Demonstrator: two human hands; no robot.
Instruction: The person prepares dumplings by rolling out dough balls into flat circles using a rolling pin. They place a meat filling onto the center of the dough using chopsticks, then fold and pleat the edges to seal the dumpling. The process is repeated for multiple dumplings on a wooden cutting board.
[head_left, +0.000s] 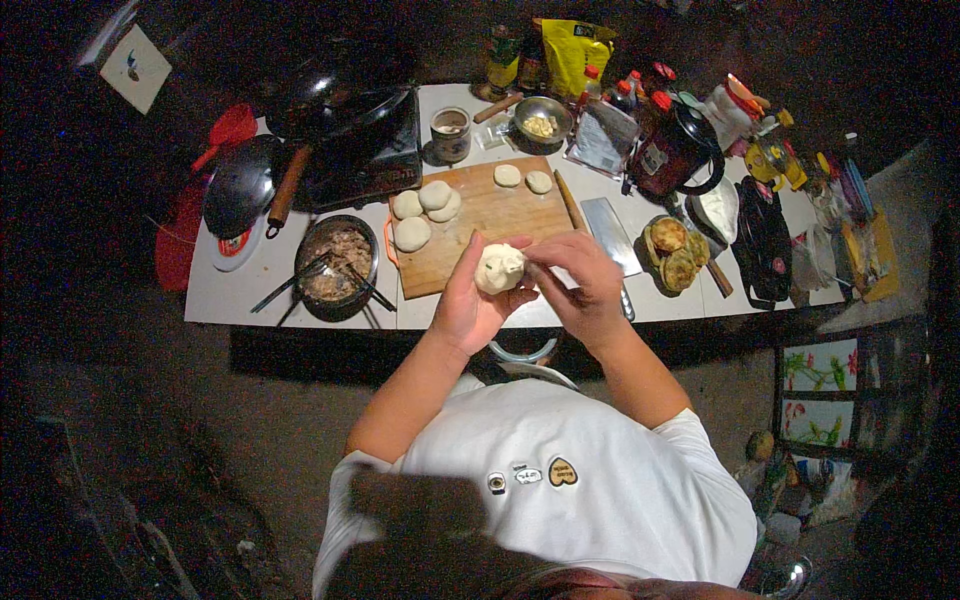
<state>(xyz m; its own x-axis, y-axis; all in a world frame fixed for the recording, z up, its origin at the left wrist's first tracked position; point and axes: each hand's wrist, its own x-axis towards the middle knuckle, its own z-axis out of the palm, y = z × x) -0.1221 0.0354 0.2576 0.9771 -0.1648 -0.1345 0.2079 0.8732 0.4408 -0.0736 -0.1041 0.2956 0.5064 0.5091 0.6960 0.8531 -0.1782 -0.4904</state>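
My left hand (472, 300) cradles a gathered ball of white dough (498, 270), which has a green fleck on its surface. The fingers of my right hand (581, 281) touch the ball's right side; whether they pinch the dough is hard to see. Both hands are above the near edge of a wooden cutting board (495, 210). Several flat dough rounds (412, 234) lie at the board's left, and two smaller rounds (507, 176) at its far edge. To the left stands a metal bowl of minced filling (337, 266) with chopsticks in it.
A rolling pin (570, 199) and a cleaver (609, 232) lie right of the board. Farther right are browned flatbreads (675, 255) and a dark red kettle (667, 154). A black stove (360, 157), a wok lid (241, 187) and a small metal bowl (543, 120) stand around the board.
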